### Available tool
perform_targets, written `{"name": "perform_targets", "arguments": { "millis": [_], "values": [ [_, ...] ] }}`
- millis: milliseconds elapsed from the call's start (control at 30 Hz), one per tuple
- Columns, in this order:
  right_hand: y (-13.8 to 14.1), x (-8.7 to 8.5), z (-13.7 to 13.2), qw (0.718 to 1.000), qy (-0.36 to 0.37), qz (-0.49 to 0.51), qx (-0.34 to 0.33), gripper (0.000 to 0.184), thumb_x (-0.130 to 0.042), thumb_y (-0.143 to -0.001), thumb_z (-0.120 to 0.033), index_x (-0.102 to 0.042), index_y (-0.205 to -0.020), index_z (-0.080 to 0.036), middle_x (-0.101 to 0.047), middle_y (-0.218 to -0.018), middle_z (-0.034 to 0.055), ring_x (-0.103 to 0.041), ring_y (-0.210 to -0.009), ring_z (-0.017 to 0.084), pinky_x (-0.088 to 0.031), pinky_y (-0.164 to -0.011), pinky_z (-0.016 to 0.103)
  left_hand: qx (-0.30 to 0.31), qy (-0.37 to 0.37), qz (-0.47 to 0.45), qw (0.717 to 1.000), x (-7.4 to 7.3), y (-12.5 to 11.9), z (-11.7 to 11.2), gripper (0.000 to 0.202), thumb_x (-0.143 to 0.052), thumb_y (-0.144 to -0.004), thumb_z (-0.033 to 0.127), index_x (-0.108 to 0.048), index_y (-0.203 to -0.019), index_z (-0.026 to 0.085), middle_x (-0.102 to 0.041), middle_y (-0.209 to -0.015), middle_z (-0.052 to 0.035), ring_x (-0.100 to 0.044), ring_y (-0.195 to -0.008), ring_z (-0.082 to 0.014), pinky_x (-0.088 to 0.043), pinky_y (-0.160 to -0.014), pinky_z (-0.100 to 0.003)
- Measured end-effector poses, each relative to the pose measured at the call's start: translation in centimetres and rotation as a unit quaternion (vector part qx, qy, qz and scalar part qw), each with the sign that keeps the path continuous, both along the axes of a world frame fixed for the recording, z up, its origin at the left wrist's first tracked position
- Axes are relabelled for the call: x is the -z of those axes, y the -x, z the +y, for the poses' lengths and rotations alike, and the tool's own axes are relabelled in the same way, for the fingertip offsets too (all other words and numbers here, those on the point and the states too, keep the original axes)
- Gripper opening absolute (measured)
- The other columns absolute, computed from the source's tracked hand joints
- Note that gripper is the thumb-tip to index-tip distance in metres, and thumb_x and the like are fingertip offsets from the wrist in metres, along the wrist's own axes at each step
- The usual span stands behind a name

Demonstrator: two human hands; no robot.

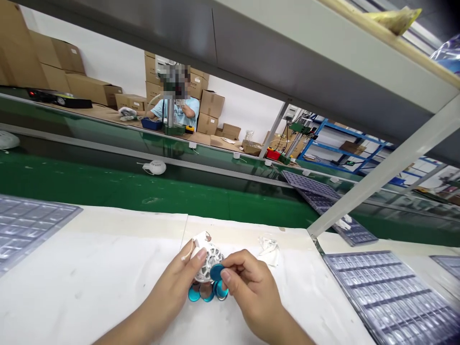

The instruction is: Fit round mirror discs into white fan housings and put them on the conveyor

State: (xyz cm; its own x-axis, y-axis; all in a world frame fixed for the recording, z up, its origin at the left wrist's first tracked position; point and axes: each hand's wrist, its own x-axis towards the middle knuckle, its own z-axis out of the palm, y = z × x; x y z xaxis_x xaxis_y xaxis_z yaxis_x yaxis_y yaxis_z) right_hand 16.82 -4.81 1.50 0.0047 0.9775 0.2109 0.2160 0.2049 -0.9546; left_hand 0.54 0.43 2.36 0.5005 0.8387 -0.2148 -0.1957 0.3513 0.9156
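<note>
My left hand [176, 280] grips a small round white vented plastic part [208, 261] at the front middle of the white bench. My right hand [249, 282] pinches a blue round disc [216, 271] against the middle of that part. Several more blue discs [204, 292] are stacked below the part, held in my left palm. A small crumpled white piece [269, 250] lies just right of my hands.
Clear blister trays lie at the left [25, 225] and right [388, 292]. A green conveyor belt [89, 182] runs behind the bench, carrying a white round part [155, 167]. A slanted metal post [377, 179] rises at right. A person [176, 108] sits across the belt among cardboard boxes.
</note>
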Motion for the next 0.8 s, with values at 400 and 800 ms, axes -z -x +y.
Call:
{"name": "perform_targets", "arguments": {
  "millis": [400,800],
  "values": [
    [-0.4,-0.7,0.3,0.966,0.057,0.243,0.070,0.025,-0.076,-0.081,-0.040,-0.064,-0.086,-0.019,-0.064,-0.060,-0.0005,-0.055,-0.051,0.010,-0.041,-0.047,0.020,0.011,0.015,-0.086,0.996,0.5,0.4,0.2,0.039,-0.054,-0.089,0.043,-0.043,-0.123,0.028,-0.066,-0.085,-0.0053,-0.061,-0.065,-0.0221,-0.043,-0.058,-0.033],
    [1.2,-0.5,0.0,0.922,0.129,0.365,0.027,0.031,-0.078,-0.080,-0.040,-0.059,-0.083,-0.016,-0.068,-0.058,0.0015,-0.055,-0.043,0.009,-0.039,-0.044,0.019,0.003,-0.100,-0.022,0.995,0.7,0.7,-0.8,0.050,-0.064,-0.084,0.044,-0.039,-0.125,0.029,-0.066,-0.073,-0.0023,-0.060,-0.066,-0.0217,-0.045,-0.066,-0.034]
  ]
}}
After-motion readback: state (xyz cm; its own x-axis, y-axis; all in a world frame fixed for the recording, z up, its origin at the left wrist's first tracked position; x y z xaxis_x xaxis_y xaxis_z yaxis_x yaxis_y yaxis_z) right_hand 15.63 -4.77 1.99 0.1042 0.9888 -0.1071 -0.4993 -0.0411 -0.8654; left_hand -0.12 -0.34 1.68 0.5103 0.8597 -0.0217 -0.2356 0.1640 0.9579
